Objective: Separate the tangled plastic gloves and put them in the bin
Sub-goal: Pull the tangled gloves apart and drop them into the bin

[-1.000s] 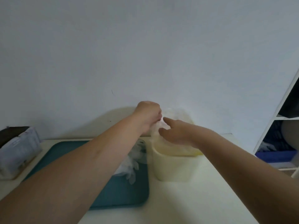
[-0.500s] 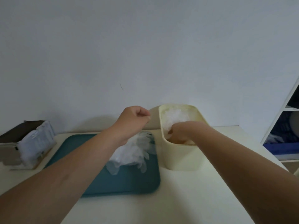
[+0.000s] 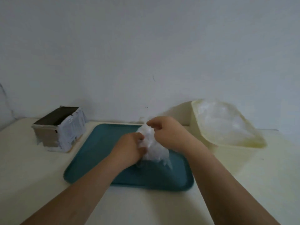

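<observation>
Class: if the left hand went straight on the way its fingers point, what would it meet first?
The tangled plastic gloves, which the left hand holds; behind them, probably the right hand, though depth is unclear.

Left hand (image 3: 129, 148) and right hand (image 3: 168, 133), curled, apparently pinch the gloves (image 3: 154, 151).

I can read no words or numbers here. The white side of the box (image 3: 71, 132) on my left carries small dark print and a few marks, but all of it is too blurred and too small for me to make out.
</observation>
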